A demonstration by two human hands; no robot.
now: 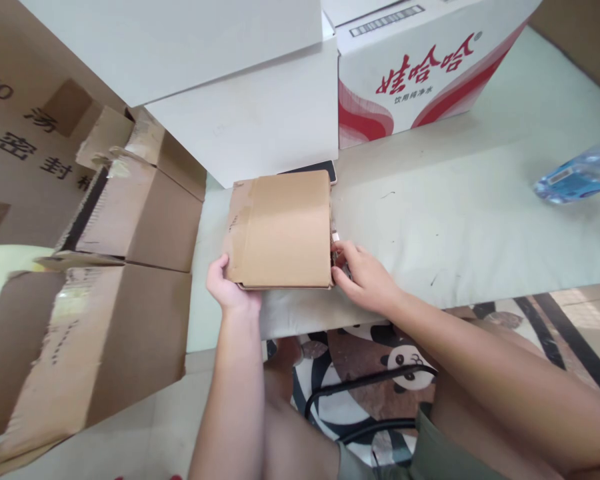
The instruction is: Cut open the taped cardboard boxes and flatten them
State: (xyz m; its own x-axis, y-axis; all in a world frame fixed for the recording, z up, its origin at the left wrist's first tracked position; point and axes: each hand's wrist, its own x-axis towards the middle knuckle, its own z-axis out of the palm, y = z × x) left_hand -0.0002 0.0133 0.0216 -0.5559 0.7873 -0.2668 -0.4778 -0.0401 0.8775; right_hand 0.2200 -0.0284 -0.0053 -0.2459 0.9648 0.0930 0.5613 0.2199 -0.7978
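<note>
A flat brown cardboard box (287,230) rests near the front edge of the cloth-covered table, a strip of tape running down its left part. My left hand (230,287) grips its front left corner, with the fingers mostly hidden underneath. At the box's right end, my right hand (363,273) has its thumb and curled fingers against the edge; the fingertips are partly hidden there. A small white bit (335,237) shows just above those fingers. Behind the box, a dark flat object with a pale rim (327,171) is partly covered.
Large white cartons (250,120) stand behind, one a white-and-red water carton (420,80). Open cardboard boxes (145,327) line the left side. A plastic water bottle (580,175) lies on the table (480,220) at the right. My legs and a panda-patterned cloth (410,367) are below the edge.
</note>
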